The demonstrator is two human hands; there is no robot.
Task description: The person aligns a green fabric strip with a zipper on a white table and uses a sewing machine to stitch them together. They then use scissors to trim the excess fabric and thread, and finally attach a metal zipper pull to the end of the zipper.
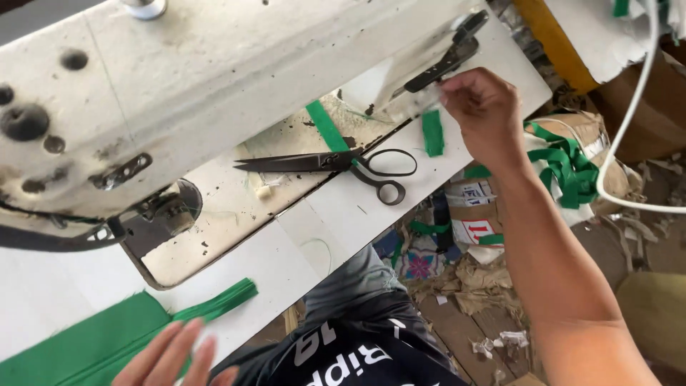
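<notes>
Left hand [175,354] on green fabric [107,339]; scissors [336,163] beside sewing machine [214,78].

A short strip of green ribbon [432,133] hangs upright near the needle end of the sewing machine, pinched at its top edge by fingertips, its lower end loose over the white table. A larger piece of green fabric [100,339] lies flat at the table's near edge — one end tapers into a narrow pleated tail — with fingers resting on it.
</notes>
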